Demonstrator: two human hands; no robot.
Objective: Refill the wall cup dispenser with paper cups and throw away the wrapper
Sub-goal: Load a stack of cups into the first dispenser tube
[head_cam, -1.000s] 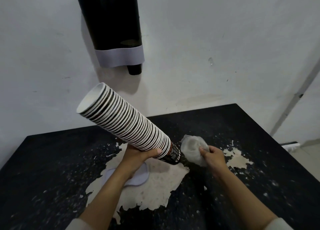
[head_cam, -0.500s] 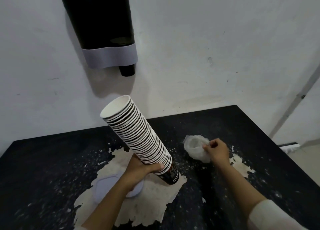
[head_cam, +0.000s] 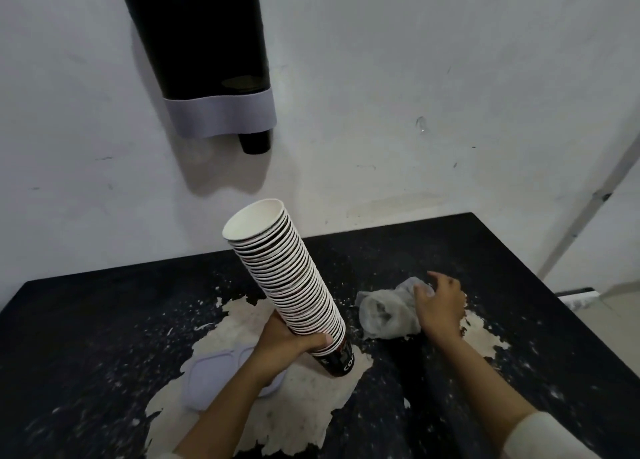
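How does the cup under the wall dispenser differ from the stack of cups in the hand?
The dispenser cup is single and hangs from the dispenser; the cup stack holds many cups, gripped by the left hand. The dispenser cup shows only its dark bottom; the stack tilts with its white opening up. Both are dark outside.

My left hand [head_cam: 284, 341] grips matt paper cups [head_cam: 294, 282]; my right hand [head_cam: 438, 306] rests on the crinkled translucent plastic wrapper [head_cam: 384, 309]; the dispenser [head_cam: 207, 50] is glossy dark plastic.
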